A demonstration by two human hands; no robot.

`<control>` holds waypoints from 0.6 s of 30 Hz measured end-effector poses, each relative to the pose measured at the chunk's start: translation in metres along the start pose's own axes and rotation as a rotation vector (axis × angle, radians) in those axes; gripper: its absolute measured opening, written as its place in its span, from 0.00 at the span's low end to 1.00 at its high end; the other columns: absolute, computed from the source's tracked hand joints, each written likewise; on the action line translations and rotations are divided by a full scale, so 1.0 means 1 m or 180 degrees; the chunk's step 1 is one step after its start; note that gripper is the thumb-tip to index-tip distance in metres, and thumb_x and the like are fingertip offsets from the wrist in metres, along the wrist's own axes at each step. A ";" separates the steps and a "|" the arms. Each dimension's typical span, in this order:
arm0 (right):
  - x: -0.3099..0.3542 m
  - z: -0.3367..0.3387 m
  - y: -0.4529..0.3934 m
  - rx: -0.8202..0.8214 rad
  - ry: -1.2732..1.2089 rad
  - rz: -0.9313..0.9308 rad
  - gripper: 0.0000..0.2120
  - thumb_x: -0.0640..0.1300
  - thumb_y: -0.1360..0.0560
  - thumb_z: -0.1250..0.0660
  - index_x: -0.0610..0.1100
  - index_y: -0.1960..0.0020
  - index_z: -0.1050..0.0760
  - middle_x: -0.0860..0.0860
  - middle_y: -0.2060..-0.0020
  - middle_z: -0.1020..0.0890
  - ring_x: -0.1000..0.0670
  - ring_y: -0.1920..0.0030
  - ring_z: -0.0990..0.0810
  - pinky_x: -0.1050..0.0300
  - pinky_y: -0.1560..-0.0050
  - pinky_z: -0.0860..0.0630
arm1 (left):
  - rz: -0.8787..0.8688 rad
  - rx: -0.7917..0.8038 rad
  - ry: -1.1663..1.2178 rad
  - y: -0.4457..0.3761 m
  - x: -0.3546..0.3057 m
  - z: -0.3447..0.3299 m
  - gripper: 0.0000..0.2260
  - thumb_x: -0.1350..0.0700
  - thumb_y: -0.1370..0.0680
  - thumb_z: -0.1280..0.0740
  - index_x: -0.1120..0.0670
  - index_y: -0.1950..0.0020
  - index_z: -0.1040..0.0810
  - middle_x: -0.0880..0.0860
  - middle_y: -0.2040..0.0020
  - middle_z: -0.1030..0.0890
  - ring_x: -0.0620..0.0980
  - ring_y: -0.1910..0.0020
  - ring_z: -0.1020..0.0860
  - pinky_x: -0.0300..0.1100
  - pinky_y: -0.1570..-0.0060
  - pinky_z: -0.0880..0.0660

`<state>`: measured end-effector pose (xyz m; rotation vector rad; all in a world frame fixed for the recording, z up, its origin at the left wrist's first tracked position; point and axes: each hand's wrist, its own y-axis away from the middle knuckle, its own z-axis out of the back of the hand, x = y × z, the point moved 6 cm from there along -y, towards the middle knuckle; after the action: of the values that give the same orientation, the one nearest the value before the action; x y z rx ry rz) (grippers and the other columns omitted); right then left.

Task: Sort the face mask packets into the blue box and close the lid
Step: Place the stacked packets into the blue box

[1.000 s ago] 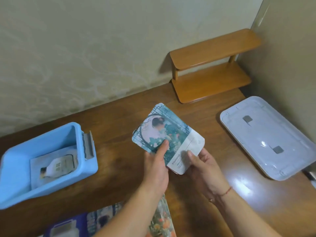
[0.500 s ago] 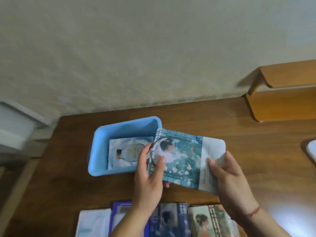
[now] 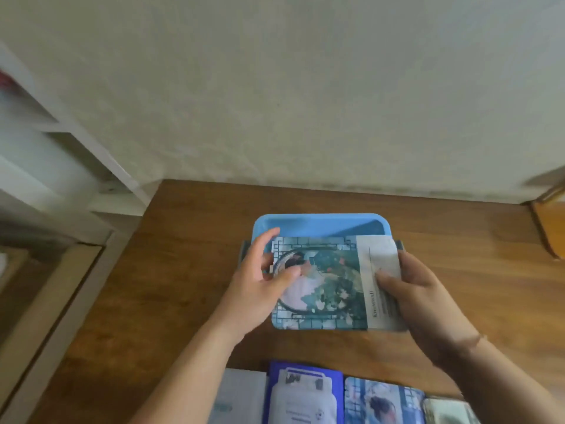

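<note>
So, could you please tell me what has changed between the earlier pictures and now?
The teal packet has travelled left from mid-table to sit over the blue box, now covering the packet already inside. Both hands still hold it: the left hand at its left end, the right hand pinching the white end. The packets along the near table edge stayed put.

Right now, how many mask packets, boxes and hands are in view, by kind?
Mask packets: 5, one held over the box, four in a row at the near edge
Blue box: 1
Hands: 2, left, right
Total: 8
</note>
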<state>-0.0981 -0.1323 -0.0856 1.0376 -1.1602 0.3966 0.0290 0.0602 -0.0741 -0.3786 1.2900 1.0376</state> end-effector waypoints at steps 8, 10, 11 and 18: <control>-0.017 -0.029 -0.066 -0.0341 0.0974 -0.0458 0.08 0.40 0.21 0.41 0.45 0.44 0.27 0.44 0.53 0.19 0.41 0.53 0.18 0.40 0.51 0.19 | -0.0090 0.0037 -0.2341 -0.047 -0.011 0.007 0.32 0.50 0.19 0.34 0.50 0.21 0.48 0.48 0.58 0.23 0.44 0.71 0.26 0.33 0.76 0.33; -0.022 -0.029 -0.069 -0.0410 0.1046 -0.0533 0.08 0.40 0.21 0.42 0.45 0.44 0.27 0.43 0.52 0.19 0.40 0.52 0.19 0.37 0.49 0.20 | -0.0266 -0.0114 -0.2811 -0.046 -0.015 0.004 0.34 0.50 0.20 0.34 0.51 0.20 0.50 0.52 0.51 0.22 0.47 0.64 0.23 0.36 0.69 0.27; -0.023 -0.029 -0.072 -0.0424 0.1098 -0.0548 0.09 0.39 0.21 0.42 0.45 0.43 0.28 0.43 0.52 0.19 0.40 0.52 0.19 0.37 0.48 0.20 | -0.0359 -0.0171 -0.3046 -0.044 -0.016 0.003 0.34 0.50 0.20 0.35 0.52 0.20 0.50 0.54 0.44 0.23 0.50 0.58 0.21 0.41 0.63 0.22; -0.030 -0.038 -0.082 -0.0274 0.1856 -0.0895 0.07 0.37 0.22 0.45 0.40 0.51 0.29 0.40 0.54 0.21 0.39 0.51 0.20 0.41 0.46 0.21 | -0.1342 0.0187 -0.3613 -0.036 -0.011 -0.020 0.26 0.51 0.21 0.33 0.51 0.25 0.38 0.53 0.31 0.32 0.53 0.37 0.27 0.48 0.52 0.21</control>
<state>-0.0290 -0.1344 -0.1511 0.9092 -0.4985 0.3864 0.0463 0.0219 -0.0807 0.0253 0.1953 0.6518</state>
